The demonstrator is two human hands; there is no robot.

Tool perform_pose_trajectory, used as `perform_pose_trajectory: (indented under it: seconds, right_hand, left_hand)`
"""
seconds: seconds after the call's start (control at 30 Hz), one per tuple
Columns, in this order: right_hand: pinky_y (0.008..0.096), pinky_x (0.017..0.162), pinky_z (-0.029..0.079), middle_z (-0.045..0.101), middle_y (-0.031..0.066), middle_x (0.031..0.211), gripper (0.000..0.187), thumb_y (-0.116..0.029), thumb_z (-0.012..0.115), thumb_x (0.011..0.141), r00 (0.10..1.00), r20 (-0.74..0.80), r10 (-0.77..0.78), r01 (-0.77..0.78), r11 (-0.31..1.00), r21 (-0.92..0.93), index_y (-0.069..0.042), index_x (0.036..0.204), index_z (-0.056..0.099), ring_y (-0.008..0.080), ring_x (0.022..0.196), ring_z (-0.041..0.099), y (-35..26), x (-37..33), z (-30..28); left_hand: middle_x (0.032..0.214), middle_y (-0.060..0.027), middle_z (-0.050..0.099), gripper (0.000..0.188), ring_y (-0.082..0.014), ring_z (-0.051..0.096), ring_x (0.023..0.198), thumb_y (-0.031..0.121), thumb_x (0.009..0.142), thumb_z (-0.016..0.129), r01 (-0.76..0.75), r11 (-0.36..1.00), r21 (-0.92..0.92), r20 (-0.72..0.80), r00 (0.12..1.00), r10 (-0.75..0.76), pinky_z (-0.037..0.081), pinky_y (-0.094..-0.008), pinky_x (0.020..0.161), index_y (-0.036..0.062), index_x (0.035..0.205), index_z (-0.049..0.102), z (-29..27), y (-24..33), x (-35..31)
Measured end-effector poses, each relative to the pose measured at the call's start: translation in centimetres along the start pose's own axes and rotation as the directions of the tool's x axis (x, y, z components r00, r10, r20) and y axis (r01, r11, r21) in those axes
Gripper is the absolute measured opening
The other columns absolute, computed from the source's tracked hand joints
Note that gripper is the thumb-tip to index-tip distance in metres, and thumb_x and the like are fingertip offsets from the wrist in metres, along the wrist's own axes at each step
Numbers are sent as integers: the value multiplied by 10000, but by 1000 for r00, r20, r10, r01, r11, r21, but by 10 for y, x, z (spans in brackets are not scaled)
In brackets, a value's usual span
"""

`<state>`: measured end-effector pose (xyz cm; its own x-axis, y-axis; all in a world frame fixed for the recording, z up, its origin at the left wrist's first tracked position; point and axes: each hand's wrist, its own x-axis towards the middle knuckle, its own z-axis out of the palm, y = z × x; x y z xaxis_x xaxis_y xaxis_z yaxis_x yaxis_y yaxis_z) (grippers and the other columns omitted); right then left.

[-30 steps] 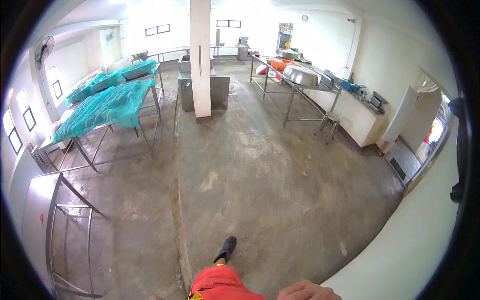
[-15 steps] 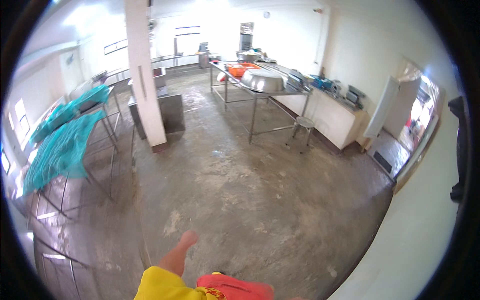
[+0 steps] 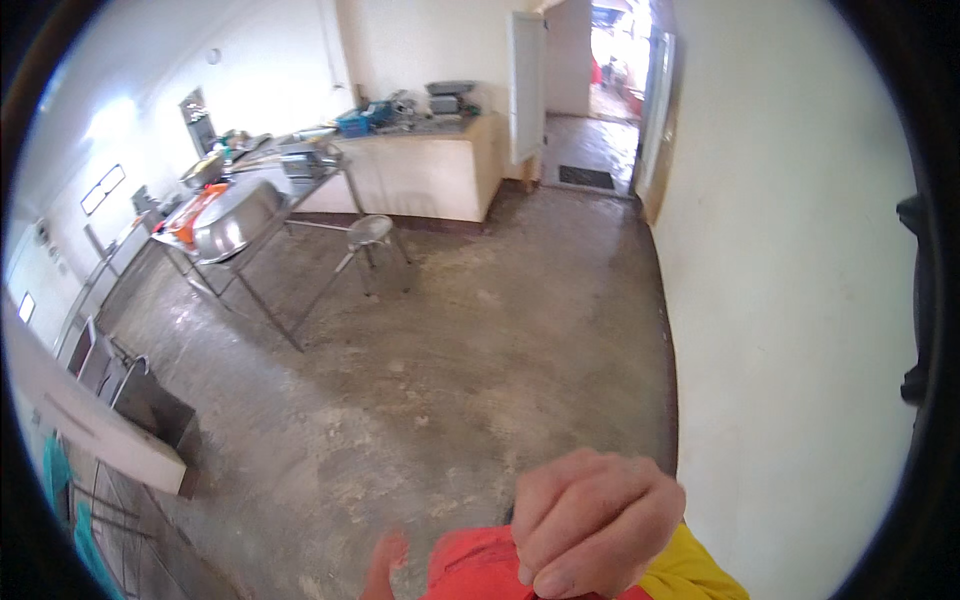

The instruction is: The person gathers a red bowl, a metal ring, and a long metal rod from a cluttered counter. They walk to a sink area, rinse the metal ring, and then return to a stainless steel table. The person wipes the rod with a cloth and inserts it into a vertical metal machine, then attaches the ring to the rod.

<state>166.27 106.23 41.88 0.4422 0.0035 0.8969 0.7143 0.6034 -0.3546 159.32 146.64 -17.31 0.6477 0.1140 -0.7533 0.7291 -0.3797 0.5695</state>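
In front of my red apron (image 3: 470, 560), my right hand (image 3: 600, 515) is raised close to view with its fingers curled in. Its palm side is turned away, so anything inside it is hidden. A yellow sleeve (image 3: 695, 570) shows behind that wrist. Low at my left side hangs my left hand (image 3: 392, 548), small and smeared by motion; its fingers cannot be made out. Wet concrete floor (image 3: 430, 380) lies beyond both hands, and neither touches a table or a vessel.
At the left, a metal table bears a large steel basin (image 3: 238, 220) and an orange crate (image 3: 195, 212). A round stool (image 3: 370, 230) stands beside it. Beyond are a counter (image 3: 420, 180) and open doorway with a dark mat (image 3: 585, 178). A pillar (image 3: 90, 420) and white wall (image 3: 780, 300) flank me.
My view has swung right, bringing the doorway toward the middle and the pillar to the left edge. My right hand has come up into view, curled. My left hand has dropped lower.
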Motion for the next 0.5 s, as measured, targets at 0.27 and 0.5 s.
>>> perform_pose_trajectory:
  seconds: [0.27, 0.5]
  right_hand:
    - [245, 519, 494, 663, 123, 853, 125, -131, 706, 910, 946, 290, -143, 214, 949, -229, -19, 963, 711, 170, 640, 604, 125, 104, -178]
    - [268, 533, 491, 645, 99, 870, 141, -154, 710, 895, 940, 328, 91, 101, 847, -522, -61, 1001, 711, 160, 628, 584, 235, 203, -286]
  left_hand:
    - [886, -91, 705, 293, -210, 672, 790, 245, 933, 620, 315, 888, -337, -239, 883, -404, 531, -377, 668, 21, 1102, 706, -5, 167, -16]
    - [937, -66, 710, 328, -135, 660, 835, 206, 939, 633, -264, 945, -194, -214, 951, 222, 530, -286, 755, -30, 1162, 684, -103, 539, 78]
